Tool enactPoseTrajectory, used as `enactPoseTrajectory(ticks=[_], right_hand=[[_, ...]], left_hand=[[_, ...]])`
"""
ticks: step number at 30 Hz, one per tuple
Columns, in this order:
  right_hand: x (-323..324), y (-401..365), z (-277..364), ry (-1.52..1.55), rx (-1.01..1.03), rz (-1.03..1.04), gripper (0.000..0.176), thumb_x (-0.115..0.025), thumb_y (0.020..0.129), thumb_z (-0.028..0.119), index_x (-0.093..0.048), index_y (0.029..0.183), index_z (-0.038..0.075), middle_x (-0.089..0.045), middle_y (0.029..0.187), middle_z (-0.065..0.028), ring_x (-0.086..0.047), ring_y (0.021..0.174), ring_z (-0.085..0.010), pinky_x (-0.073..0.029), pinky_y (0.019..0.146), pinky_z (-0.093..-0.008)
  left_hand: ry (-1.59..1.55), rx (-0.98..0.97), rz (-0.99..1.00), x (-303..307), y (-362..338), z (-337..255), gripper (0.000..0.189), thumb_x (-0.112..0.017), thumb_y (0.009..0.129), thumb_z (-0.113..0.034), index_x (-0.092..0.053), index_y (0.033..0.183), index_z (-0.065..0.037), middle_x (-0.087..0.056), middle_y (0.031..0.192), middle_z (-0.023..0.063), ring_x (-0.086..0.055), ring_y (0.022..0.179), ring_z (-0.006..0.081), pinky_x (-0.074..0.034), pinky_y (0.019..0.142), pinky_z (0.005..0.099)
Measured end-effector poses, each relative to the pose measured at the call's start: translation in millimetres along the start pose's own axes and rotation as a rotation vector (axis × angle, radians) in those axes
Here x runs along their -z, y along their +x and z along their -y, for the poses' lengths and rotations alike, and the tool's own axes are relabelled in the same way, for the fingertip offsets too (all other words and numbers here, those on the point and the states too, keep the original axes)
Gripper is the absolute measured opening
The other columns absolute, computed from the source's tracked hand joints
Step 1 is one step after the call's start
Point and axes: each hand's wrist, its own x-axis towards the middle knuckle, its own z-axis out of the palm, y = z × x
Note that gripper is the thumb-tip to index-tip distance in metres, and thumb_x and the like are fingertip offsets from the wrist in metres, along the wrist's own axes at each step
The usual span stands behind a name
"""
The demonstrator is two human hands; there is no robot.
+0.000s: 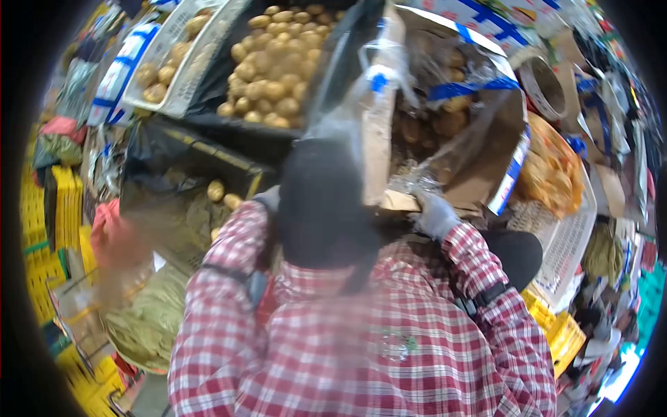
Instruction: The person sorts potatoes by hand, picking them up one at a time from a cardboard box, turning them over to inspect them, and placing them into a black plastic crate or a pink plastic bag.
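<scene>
My left hand (269, 199), in a grey glove, is mostly hidden behind a dark-haired head; its fingers do not show. My right hand (436, 214), also gloved, is closed on the near edge of an open cardboard box (377, 142). Potatoes (450, 121) and clear plastic lie inside this box. Left of it, a black-lined crate holds many potatoes (274, 66). A few more potatoes (216, 190) lie in a dark-lined container (208, 149) near my left hand.
A white crate (174, 90) with potatoes stands at the upper left. To the right are a tape roll (543, 87), an orange mesh bag (552, 167) and a white basket (566, 243). Green sacking (149, 316) and yellow crates (64, 208) are on the left.
</scene>
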Motion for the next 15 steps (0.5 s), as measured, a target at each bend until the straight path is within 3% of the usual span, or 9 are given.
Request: enactPoseTrajectory(ticks=[3, 4, 5, 7, 8, 9, 10, 12, 15], right_hand=[[13.3, 1.4, 12.5, 0.113, 0.053, 0.121, 0.059, -0.075, 0.078, 0.023, -0.053, 0.13, 0.006, -0.063, 0.117, -0.0219, -0.059, 0.11, -0.0371, -0.047, 0.093, -0.0414], [22.1, -1.2, 18.2, 0.181, 0.121, 0.156, 0.06, -0.075, 0.079, 0.024, -0.052, 0.131, 0.006, -0.063, 0.118, -0.021, -0.06, 0.109, -0.0351, -0.048, 0.093, -0.0402], [33.3, -3.4, 25.0, 0.248, 0.193, 0.193, 0.06, -0.075, 0.079, 0.025, -0.052, 0.132, 0.006, -0.063, 0.12, -0.0201, -0.061, 0.109, -0.0331, -0.048, 0.093, -0.0389], [49.1, 2.3, 25.9, 0.416, 0.224, 0.189, 0.055, -0.07, 0.085, 0.026, -0.054, 0.132, 0.005, -0.064, 0.119, -0.0159, -0.061, 0.107, -0.0262, -0.048, 0.093, -0.0343], [44.5, 17.5, 13.5, 0.447, 0.194, 0.14, 0.052, -0.069, 0.086, 0.026, -0.055, 0.131, 0.004, -0.065, 0.119, -0.0151, -0.061, 0.107, -0.0246, -0.048, 0.092, -0.0337], [43.8, 31.7, 4.0, 0.478, 0.163, 0.092, 0.05, -0.067, 0.087, 0.026, -0.055, 0.13, 0.004, -0.065, 0.118, -0.0142, -0.062, 0.106, -0.0231, -0.048, 0.092, -0.0331], [47.7, 45.5, 1.1, 0.545, 0.074, 0.048, 0.05, -0.067, 0.088, 0.027, -0.056, 0.13, 0.003, -0.065, 0.118, -0.0143, -0.062, 0.106, -0.023, -0.048, 0.092, -0.0331], [55.2, 78.3, 0.0, 0.675, -0.108, -0.045, 0.05, -0.067, 0.088, 0.027, -0.056, 0.129, 0.002, -0.065, 0.118, -0.0143, -0.062, 0.106, -0.0228, -0.048, 0.092, -0.0332], [9.2, 159.2, -54.5, 0.805, -0.102, 0.008, 0.053, -0.069, 0.087, 0.029, -0.056, 0.128, 0.0, -0.066, 0.114, -0.0149, -0.063, 0.099, -0.0222, -0.05, 0.087, -0.0344]], left_hand=[[-0.53, -0.07, -0.031, 45.3, -45.7, 5.6, 0.028, -0.059, 0.091, -0.018, -0.065, 0.116, -0.006, -0.068, 0.109, 0.0176, -0.065, 0.101, 0.0305, -0.049, 0.089, 0.0369], [-0.103, 0.014, -0.336, 84.1, -74.1, -23.1, 0.024, -0.061, 0.091, -0.015, -0.064, 0.112, -0.005, -0.07, 0.103, 0.0156, -0.067, 0.093, 0.0282, -0.051, 0.085, 0.0364], [-0.021, -0.065, -0.391, 113.1, -80.9, -16.2, 0.024, -0.059, 0.093, -0.016, -0.063, 0.114, -0.005, -0.07, 0.095, 0.0117, -0.066, 0.088, 0.0237, -0.052, 0.081, 0.0336], [-1.66, 0.049, -0.573, 158.4, -70.3, -33.1, 0.031, -0.058, 0.097, -0.017, -0.059, 0.119, 0.004, -0.065, 0.104, 0.0098, -0.063, 0.097, 0.0175, -0.051, 0.083, 0.026], [-0.845, -0.377, -0.84, 169.1, -68.2, -60.8, 0.031, -0.057, 0.098, -0.013, -0.057, 0.121, 0.008, -0.064, 0.113, 0.0114, -0.06, 0.104, 0.0148, -0.049, 0.089, 0.0249], [-0.428, -0.362, -0.807, 197.5, -92.0, -121.3, 0.035, -0.049, 0.101, -0.011, -0.052, 0.132, 0.006, -0.061, 0.121, 0.0125, -0.057, 0.116, 0.0175, -0.044, 0.099, 0.0257], [-0.513, -0.421, -0.779, 206.1, -90.1, -156.2, 0.037, -0.049, 0.102, -0.014, -0.049, 0.134, 0.006, -0.06, 0.123, 0.0141, -0.057, 0.118, 0.0189, -0.042, 0.103, 0.0269], [-1.113, -0.652, -0.457, 195.4, -63.4, -197.3, 0.041, -0.053, 0.101, -0.016, -0.047, 0.136, 0.004, -0.057, 0.129, 0.0147, -0.055, 0.119, 0.0183, -0.041, 0.103, 0.0287], [-0.617, -0.986, -0.052, 155.9, -9.1, -238.3, 0.061, -0.065, 0.09, -0.037, -0.048, 0.137, -0.001, -0.054, 0.135, 0.0151, -0.054, 0.121, 0.0244, -0.041, 0.105, 0.0365]])
